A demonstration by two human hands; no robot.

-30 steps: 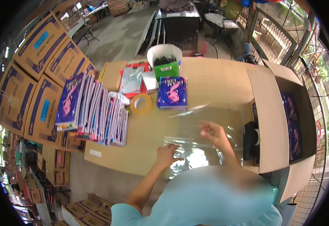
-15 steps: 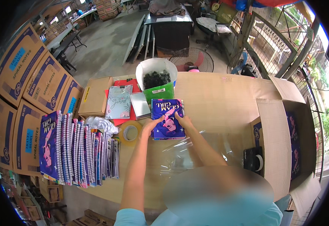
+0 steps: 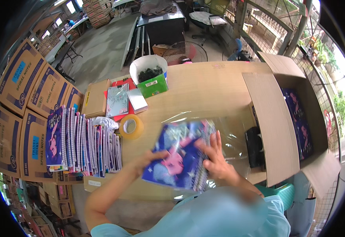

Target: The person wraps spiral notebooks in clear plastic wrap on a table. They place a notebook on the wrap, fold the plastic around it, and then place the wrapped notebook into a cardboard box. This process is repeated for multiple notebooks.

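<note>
Spiral notebooks [image 3: 172,162] in a small stack, slightly blurred, held over the near part of the bench [image 3: 208,85]. The top cover is deep purple-blue with a pink figure and pale star marks; the wire binding runs along the right side. The stack sits aslant, its lower end close to the near bench edge. Bare bench surface extends beyond it toward the far edge. A tape roll [image 3: 131,126] and a row of notebooks [image 3: 87,142] bound the left side, an open carton [image 3: 275,126] the right; clear plastic [image 3: 231,138] lies just beside and beyond the stack. The stack lies between the hands: the left hand [image 3: 144,161] pinches its left edge, thumb on the cover; the right hand [image 3: 218,162], fingers spread, lies against the bound edge.
</note>
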